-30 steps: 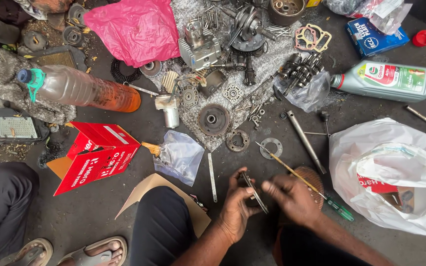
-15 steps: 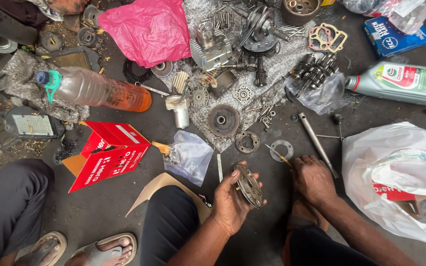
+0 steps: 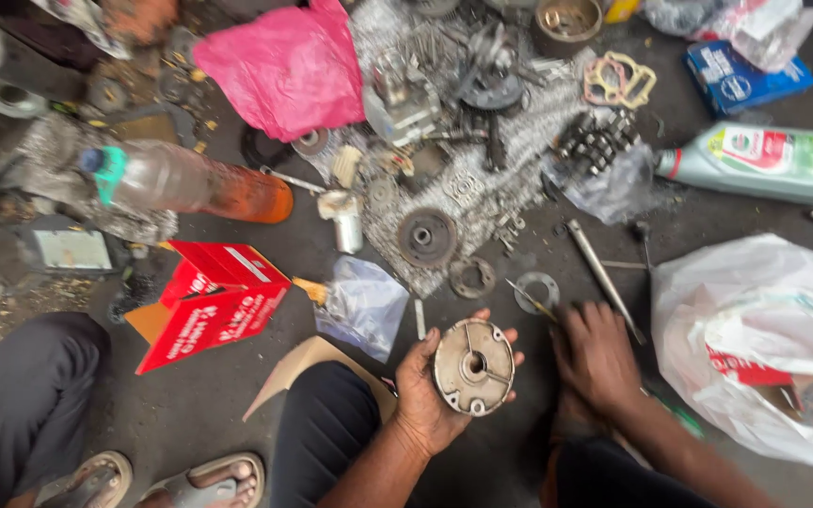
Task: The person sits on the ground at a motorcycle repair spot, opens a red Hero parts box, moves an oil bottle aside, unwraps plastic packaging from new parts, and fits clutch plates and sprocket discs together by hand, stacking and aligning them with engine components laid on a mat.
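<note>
Here left hand [image 3: 435, 395] cups round metal cover [image 3: 473, 367]; right hand [image 3: 597, 356] grips screwdriver [image 3: 531, 299].

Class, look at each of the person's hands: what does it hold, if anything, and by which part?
The left hand holds a round metal cover plate by its rim, face up. The right hand rests on the floor; whether it grips anything cannot be told.

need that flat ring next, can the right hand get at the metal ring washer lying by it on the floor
Probably yes: the right hand rests just beside the metal ring washer, with only a thin rod lying across it.
</note>
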